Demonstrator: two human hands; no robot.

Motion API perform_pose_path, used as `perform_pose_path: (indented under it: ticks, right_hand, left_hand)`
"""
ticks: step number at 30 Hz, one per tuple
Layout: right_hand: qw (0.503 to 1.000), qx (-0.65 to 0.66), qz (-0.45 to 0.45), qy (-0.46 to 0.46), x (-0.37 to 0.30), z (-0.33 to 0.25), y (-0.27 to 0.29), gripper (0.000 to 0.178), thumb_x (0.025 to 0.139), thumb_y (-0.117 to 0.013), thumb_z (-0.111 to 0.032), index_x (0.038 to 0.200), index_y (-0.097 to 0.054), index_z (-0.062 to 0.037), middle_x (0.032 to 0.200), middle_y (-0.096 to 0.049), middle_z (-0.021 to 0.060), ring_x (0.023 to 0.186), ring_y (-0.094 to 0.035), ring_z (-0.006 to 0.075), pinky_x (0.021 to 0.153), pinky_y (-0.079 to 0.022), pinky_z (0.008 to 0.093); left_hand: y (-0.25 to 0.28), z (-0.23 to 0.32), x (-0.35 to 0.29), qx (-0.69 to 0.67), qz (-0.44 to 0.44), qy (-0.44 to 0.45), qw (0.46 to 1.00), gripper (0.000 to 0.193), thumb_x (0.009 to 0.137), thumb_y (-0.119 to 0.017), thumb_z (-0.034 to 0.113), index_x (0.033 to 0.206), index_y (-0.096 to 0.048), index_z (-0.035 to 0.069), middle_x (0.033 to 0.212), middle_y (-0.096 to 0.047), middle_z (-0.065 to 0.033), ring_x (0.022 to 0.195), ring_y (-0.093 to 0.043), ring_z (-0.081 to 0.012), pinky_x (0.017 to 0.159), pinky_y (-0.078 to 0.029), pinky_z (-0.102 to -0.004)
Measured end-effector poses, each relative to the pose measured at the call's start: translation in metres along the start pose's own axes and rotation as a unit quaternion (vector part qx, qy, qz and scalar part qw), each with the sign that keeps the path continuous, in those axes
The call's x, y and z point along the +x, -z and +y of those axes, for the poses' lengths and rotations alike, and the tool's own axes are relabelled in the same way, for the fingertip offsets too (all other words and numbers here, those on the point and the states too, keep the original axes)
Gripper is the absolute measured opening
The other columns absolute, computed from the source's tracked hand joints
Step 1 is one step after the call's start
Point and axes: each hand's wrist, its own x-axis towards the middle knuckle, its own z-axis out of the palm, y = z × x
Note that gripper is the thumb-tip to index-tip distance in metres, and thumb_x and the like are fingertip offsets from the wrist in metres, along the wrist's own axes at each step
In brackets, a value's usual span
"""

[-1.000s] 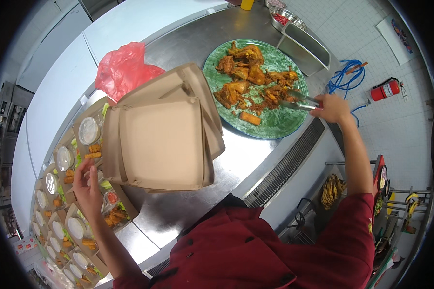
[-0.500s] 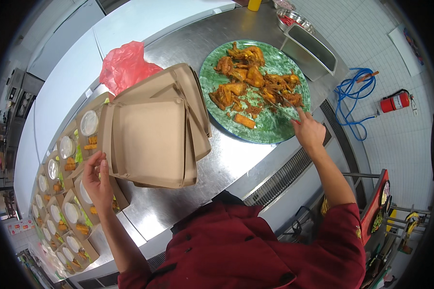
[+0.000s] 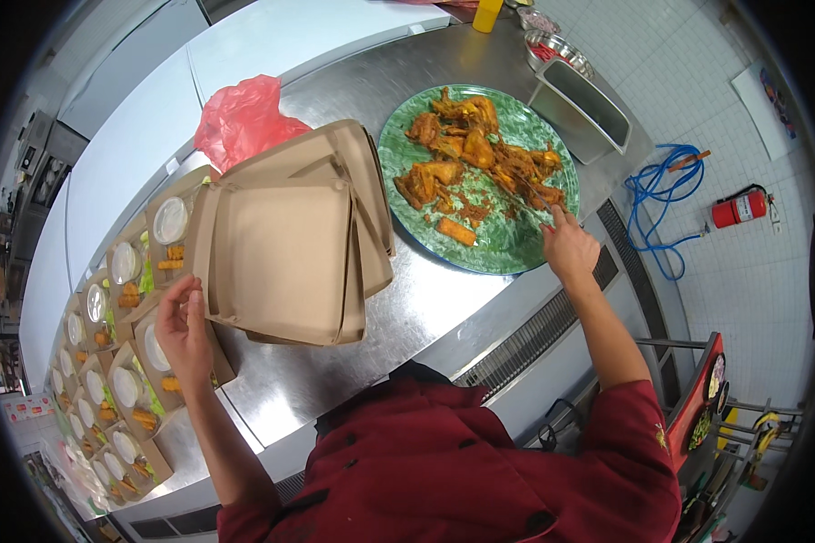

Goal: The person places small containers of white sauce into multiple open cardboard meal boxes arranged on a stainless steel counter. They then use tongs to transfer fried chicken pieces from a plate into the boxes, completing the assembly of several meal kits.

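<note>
One stack of flat brown cardboard meal boxes (image 3: 290, 249), matte and square with rounded corners, sits tilted above the steel counter (image 3: 426, 308), just left of the round green marbled plate (image 3: 507, 253). The left hand (image 3: 186, 330) grips the stack's lower left edge, fingers closed on the cardboard. The right hand (image 3: 569, 246) rests at the plate's right rim, clamped on slim metal tongs (image 3: 530, 192) that reach into a heap of glossy orange-brown fried chicken pieces (image 3: 475, 163). Left of the plate, beyond the stack, over a dozen open boxes with white sauce cups (image 3: 122, 362) line the counter. One crumpled red plastic bag (image 3: 240, 118) lies behind the stack.
</note>
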Motion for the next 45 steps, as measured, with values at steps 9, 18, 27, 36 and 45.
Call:
perform_pose_path:
  ticks: [9, 18, 27, 36, 45]
  right_hand:
    - [0.999, -0.001, -0.046, -0.026, 0.005, -0.012, 0.006, 0.052, 0.097, -0.067, -0.041, 0.138, -0.056, -0.0110, 0.135, -0.066, 0.0138, 0.095, -0.075, 0.0373, 0.078, -0.059, 0.0500]
    - [0.984, 0.165, -0.071, -0.018, 0.023, 0.040, -0.003, 0.058, 0.093, -0.071, -0.046, 0.140, -0.065, -0.0120, 0.101, -0.076, 0.0163, 0.094, -0.074, 0.0343, 0.081, -0.055, 0.0483]
    - [0.642, 0.704, -0.300, -0.037, 0.058, 0.097, 0.009, 0.030, 0.103, -0.065, -0.033, 0.114, -0.061, -0.0055, 0.078, -0.061, 0.0050, 0.044, -0.048, 0.0119, 0.037, -0.038, 0.0243]
    - [0.697, 0.539, -0.396, 0.258, 0.128, -0.133, 0.177, 0.062, 0.087, -0.080, -0.052, 0.118, -0.066, -0.0002, 0.066, -0.063, 0.0042, 0.042, -0.054, 0.0110, 0.036, -0.040, 0.0246]
    - [0.697, 0.217, -0.536, 0.423, 0.069, -0.566, 0.237, 0.035, 0.097, -0.071, -0.037, 0.094, -0.068, -0.0022, 0.072, -0.065, 0.0039, 0.051, -0.059, 0.0106, 0.046, -0.046, 0.0257]
  left_hand:
    - [0.004, -0.007, -0.006, -0.029, 0.023, -0.012, 0.999, 0.024, 0.104, -0.064, 0.006, 0.126, -0.066, -0.003, 0.116, -0.071, -0.0079, 0.108, -0.065, -0.0133, 0.100, -0.048, -0.0271]
    - [0.017, -0.003, -0.020, -0.025, 0.060, 0.043, 0.997, 0.023, 0.101, -0.068, 0.008, 0.122, -0.069, -0.001, 0.113, -0.072, -0.0064, 0.105, -0.065, -0.0119, 0.092, -0.051, -0.0269]
    - [0.065, -0.020, -0.059, 0.056, 0.130, 0.062, 0.988, 0.022, 0.098, -0.073, 0.013, 0.118, -0.072, 0.003, 0.105, -0.075, -0.0053, 0.094, -0.069, -0.0111, 0.082, -0.055, -0.0277]
    - [0.173, -0.060, -0.062, 0.085, 0.169, 0.090, 0.978, 0.023, 0.098, -0.072, 0.013, 0.117, -0.072, 0.000, 0.109, -0.075, -0.0076, 0.098, -0.071, -0.0147, 0.083, -0.056, -0.0300]
    - [0.286, -0.126, 0.019, 0.129, 0.107, 0.015, 0.986, 0.028, 0.092, -0.077, 0.015, 0.116, -0.072, 0.001, 0.107, -0.077, -0.0124, 0.097, -0.075, -0.0228, 0.082, -0.058, -0.0348]
